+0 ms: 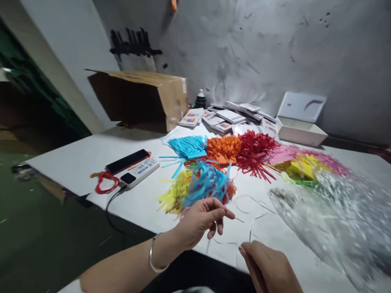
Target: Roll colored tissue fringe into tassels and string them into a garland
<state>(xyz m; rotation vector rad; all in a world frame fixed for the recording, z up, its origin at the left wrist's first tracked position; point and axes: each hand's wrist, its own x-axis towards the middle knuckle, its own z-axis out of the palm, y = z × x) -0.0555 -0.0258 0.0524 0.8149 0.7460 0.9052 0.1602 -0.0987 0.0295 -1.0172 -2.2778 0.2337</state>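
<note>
Left hand [198, 224] fingers gripped a needle-like piece [240, 220], tip toward four o'clock; right hand [271, 264] fingers seemingly pinched a pale strand [250, 233], best kept short.

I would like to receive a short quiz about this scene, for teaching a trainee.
1. True or false: the left hand has a thin needle-like piece in its grip.
2. In the back row, which colour of fringe lies between the blue fringe and the red fringe? A) yellow B) orange C) pink
3. Fill in: the silver bangle is on the ____ wrist.
Key: 1. True. 2. B. 3. left.
</note>
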